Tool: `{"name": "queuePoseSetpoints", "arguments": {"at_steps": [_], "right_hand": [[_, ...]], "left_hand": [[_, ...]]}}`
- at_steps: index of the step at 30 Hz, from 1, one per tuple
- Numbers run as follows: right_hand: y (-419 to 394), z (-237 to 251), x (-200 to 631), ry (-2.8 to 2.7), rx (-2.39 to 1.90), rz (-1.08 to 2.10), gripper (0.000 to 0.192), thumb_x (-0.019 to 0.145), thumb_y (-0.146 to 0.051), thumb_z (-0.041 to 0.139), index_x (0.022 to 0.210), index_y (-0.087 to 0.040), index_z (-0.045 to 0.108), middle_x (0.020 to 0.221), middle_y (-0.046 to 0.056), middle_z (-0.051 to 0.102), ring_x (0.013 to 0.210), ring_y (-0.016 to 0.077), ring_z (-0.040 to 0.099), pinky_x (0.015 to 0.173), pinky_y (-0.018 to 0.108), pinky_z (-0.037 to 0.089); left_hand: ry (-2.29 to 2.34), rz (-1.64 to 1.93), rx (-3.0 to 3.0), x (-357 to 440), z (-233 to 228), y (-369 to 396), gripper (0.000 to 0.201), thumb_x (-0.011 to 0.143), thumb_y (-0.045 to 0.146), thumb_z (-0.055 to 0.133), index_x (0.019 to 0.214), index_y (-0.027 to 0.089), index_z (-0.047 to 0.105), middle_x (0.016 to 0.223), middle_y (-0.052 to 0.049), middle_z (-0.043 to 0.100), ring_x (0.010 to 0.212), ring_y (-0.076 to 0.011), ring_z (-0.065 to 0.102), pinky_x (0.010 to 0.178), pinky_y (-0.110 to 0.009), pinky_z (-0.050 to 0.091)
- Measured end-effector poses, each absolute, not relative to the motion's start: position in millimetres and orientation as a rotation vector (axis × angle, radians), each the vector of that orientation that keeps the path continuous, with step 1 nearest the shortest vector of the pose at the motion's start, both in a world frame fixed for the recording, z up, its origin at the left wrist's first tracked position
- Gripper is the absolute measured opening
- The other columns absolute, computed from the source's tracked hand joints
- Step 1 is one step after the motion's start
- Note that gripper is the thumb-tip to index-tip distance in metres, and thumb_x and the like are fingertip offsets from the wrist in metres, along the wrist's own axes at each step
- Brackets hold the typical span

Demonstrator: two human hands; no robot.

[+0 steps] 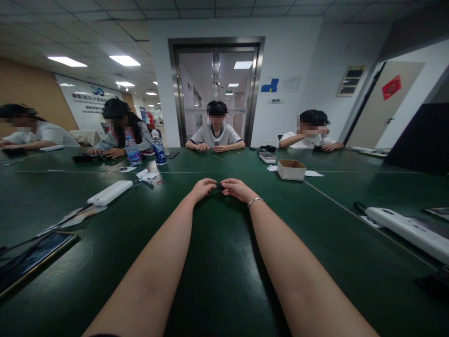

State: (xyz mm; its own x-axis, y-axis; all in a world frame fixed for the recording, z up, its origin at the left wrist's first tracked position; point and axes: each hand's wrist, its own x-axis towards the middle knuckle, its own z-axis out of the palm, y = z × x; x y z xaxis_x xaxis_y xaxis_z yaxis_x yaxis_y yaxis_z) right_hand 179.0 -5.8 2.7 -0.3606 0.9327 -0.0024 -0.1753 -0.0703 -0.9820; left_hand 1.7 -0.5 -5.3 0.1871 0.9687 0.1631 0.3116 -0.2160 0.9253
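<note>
Both arms reach forward over the dark green table (217, 262). Between my fingertips is a small black object (219, 186), too small and dark to name. My right hand (237, 189), with a silver bracelet (256, 201) at the wrist, pinches it from the right. From the left, the closed fingers of my left hand (204, 189) meet its other side. The object sits at or just above the tabletop; which of the two I cannot tell. Parts of it are hidden behind the fingers.
Ahead to the right stands a small open cardboard box (292, 171). White power strips (111, 192) lie at both sides, with a phone (38, 257) at the near left. Two water bottles (159, 149) stand at the back left. Several people (215, 133) sit across the table.
</note>
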Motion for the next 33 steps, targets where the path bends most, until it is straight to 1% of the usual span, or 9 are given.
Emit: {"name": "queuePoseSetpoints", "arguments": {"at_steps": [7, 12, 16, 19, 22, 26, 28, 31, 33], "right_hand": [[-7.0, 3.8, 179.1, -1.313, -0.909, 1.579, 0.009, 0.082, -0.002, 0.052, 0.087, -0.009, 0.056, 0.064, 0.005, 0.061, 0.050, 0.0091, 0.059, 0.050, 0.018, 0.053], [-10.6, 8.1, 177.3, -1.377, -0.934, 1.585, 0.020, 0.080, -0.001, 0.053, 0.098, -0.011, 0.051, 0.067, 0.004, 0.061, 0.056, 0.0106, 0.062, 0.054, 0.018, 0.053], [-11.0, 9.8, 175.1, -1.454, -0.957, 1.580, 0.007, 0.088, -0.018, 0.049, 0.089, -0.011, 0.050, 0.063, 0.005, 0.060, 0.048, 0.0106, 0.058, 0.045, 0.018, 0.050], [-11.2, 9.3, 175.8, -1.476, -0.943, 1.568, 0.006, 0.085, -0.014, 0.053, 0.085, -0.012, 0.048, 0.059, 0.002, 0.057, 0.043, 0.0091, 0.055, 0.041, 0.017, 0.048], [-12.3, 9.0, 176.8, -1.450, -0.896, 1.584, 0.027, 0.076, -0.006, 0.061, 0.095, -0.015, 0.045, 0.063, -0.002, 0.057, 0.050, 0.0097, 0.059, 0.048, 0.017, 0.050], [-12.1, 9.2, 175.1, -1.514, -0.949, 1.571, 0.011, 0.084, -0.020, 0.055, 0.087, -0.013, 0.047, 0.058, 0.001, 0.056, 0.045, 0.0102, 0.056, 0.040, 0.017, 0.047], [-11.1, 9.0, 174.2, -1.526, -0.967, 1.538, 0.011, 0.082, -0.018, 0.056, 0.085, -0.014, 0.047, 0.057, 0.000, 0.055, 0.043, 0.0093, 0.054, 0.038, 0.016, 0.045], [-9.2, 8.3, 174.1, -1.482, -0.938, 1.546, 0.032, 0.073, -0.007, 0.064, 0.095, -0.018, 0.043, 0.064, -0.004, 0.055, 0.049, 0.0096, 0.058, 0.044, 0.017, 0.049], [-8.1, 7.7, 174.3, -1.475, -0.948, 1.566, 0.029, 0.076, -0.014, 0.063, 0.097, -0.018, 0.043, 0.064, -0.003, 0.054, 0.051, 0.0104, 0.058, 0.044, 0.017, 0.049]], "left_hand": [[1.195, 1.020, 1.678, 3.0, -4.1, -2.2, 0.030, 0.074, 0.031, 0.053, 0.095, 0.012, 0.060, 0.062, -0.002, 0.056, 0.050, -0.0079, 0.046, 0.047, -0.019, 0.034], [1.145, 1.043, 1.666, 1.0, -4.4, -1.7, 0.029, 0.075, 0.029, 0.052, 0.095, 0.011, 0.061, 0.059, -0.001, 0.055, 0.048, -0.0072, 0.045, 0.046, -0.019, 0.033], [1.122, 1.053, 1.651, -0.4, -3.3, -1.7, 0.030, 0.074, 0.030, 0.053, 0.096, 0.010, 0.060, 0.060, -0.001, 0.057, 0.048, -0.0069, 0.044, 0.046, -0.018, 0.032], [1.125, 1.045, 1.645, -0.8, -2.7, -2.0, 0.031, 0.073, 0.029, 0.054, 0.097, 0.010, 0.059, 0.058, -0.001, 0.057, 0.047, -0.0068, 0.044, 0.046, -0.018, 0.032], [1.130, 1.048, 1.637, -0.8, -2.1, -3.0, 0.030, 0.073, 0.028, 0.055, 0.096, 0.010, 0.059, 0.058, -0.001, 0.057, 0.047, -0.0067, 0.044, 0.047, -0.018, 0.032], [1.119, 1.052, 1.632, 0.1, -1.4, -3.7, 0.029, 0.072, 0.029, 0.056, 0.094, 0.010, 0.059, 0.056, -0.001, 0.057, 0.046, -0.0067, 0.044, 0.047, -0.019, 0.032], [1.124, 1.043, 1.631, 0.4, -1.5, -3.3, 0.028, 0.072, 0.030, 0.056, 0.093, 0.010, 0.059, 0.055, 0.000, 0.057, 0.046, -0.0067, 0.044, 0.047, -0.019, 0.032], [1.138, 1.041, 1.633, 0.4, -1.7, -2.8, 0.028, 0.072, 0.031, 0.057, 0.090, 0.011, 0.059, 0.056, -0.001, 0.057, 0.046, -0.0067, 0.044, 0.047, -0.019, 0.032], [1.138, 1.045, 1.637, 0.4, -1.7, -3.0, 0.027, 0.072, 0.032, 0.057, 0.089, 0.011, 0.058, 0.056, -0.001, 0.057, 0.046, -0.0067, 0.044, 0.047, -0.019, 0.032]]}}
